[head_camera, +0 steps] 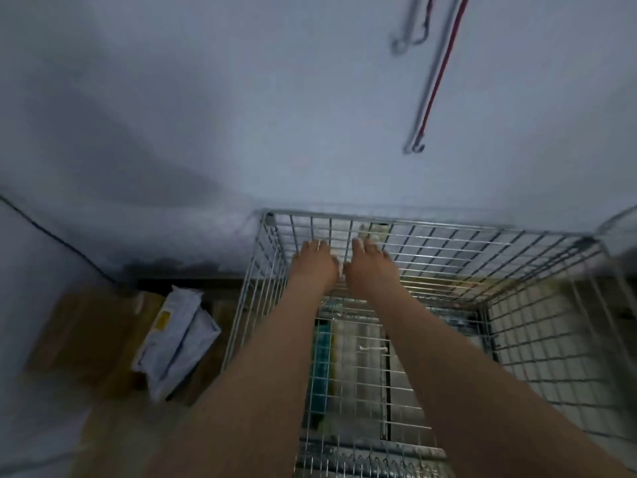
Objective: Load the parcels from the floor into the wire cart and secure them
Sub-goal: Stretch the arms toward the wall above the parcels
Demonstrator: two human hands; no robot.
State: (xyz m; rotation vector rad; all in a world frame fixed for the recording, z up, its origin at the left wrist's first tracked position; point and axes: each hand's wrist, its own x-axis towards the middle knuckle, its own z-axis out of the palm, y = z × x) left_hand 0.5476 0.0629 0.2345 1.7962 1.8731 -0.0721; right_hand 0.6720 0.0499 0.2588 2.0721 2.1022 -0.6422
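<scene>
— Where are the parcels?

— On the floor left of the cart (431,232): a grey mailer (174,343) lying on flat brown boxes (79,336). The picture is blurred there.

— How will they handle?

— The mailer looks soft and light, probably slick; I'd pinch it at an edge or scoop it from below. The boxes seem stiff; take them by opposite sides.

— And the hands?

— The left hand (315,262) and right hand (370,265) are side by side on the cart's far wall, fingers on the wire. Whether they grip it, I cannot tell. A red cord (439,74) hangs on the wall behind.
</scene>
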